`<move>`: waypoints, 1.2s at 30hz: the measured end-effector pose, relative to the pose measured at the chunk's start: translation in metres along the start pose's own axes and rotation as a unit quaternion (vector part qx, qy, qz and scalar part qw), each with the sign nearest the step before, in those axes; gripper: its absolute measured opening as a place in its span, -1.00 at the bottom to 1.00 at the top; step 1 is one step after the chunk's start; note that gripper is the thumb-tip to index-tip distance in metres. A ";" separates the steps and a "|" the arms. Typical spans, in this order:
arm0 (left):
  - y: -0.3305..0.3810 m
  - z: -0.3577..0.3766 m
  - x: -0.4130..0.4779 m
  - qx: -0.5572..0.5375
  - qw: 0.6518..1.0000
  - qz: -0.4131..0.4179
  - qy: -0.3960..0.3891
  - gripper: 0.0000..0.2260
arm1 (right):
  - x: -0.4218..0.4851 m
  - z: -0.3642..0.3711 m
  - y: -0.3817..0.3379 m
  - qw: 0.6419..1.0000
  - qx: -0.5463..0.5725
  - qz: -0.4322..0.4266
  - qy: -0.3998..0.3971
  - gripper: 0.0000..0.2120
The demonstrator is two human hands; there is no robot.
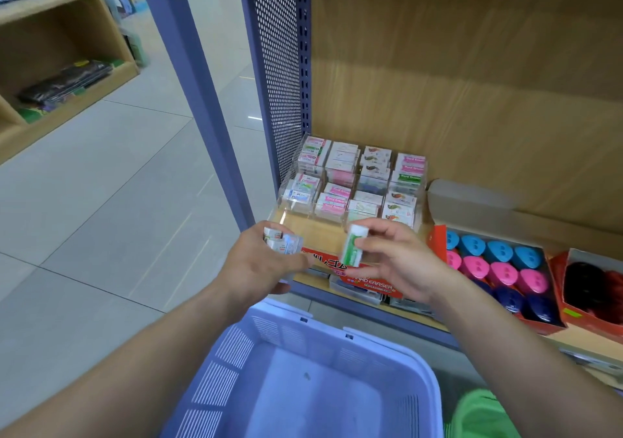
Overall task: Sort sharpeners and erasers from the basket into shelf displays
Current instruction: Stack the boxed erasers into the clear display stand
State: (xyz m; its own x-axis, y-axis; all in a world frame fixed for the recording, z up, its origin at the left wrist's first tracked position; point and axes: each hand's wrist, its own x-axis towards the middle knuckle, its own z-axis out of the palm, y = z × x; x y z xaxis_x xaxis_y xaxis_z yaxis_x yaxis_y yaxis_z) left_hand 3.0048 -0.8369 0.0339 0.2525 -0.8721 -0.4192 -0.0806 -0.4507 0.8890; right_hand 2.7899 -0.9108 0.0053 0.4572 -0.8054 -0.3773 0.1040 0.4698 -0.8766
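Open air above the clear acrylic compartment tray (289,171) of boxed erasers, up the tall wooden back panel (472,66); reach is free from top and front. Left is shut off by a perforated purple metal side panel (278,66). Right: red cardboard box of teardrop sharpeners (439,242) just beside the tray. Bare wooden strip (317,232) at the tray front is crowded by the left hand (259,269) holding small erasers (279,240) and the right hand (401,262) pinching a green-and-white eraser (354,245). Lilac slatted plastic basket (236,353) sits below the shelf edge.

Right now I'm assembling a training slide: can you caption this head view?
Over a lilac basket, right hand pinches a green eraser, left hand grips small erasers, before the clear eraser display.
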 end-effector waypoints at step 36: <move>0.017 -0.004 -0.002 -0.050 0.995 0.071 -0.038 -0.61 | 0.017 0.062 -0.045 0.944 -0.307 -0.092 -0.084 -0.84</move>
State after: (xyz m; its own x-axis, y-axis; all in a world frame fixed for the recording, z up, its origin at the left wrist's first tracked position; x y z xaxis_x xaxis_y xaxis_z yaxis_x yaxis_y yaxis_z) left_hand 3.0065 -0.8420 0.0509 0.1711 -0.9395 -0.2968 -0.0125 -0.3033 0.9528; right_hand 2.8478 -0.9234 0.0573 0.6201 -0.7601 -0.1941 -0.3122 -0.0121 -0.9499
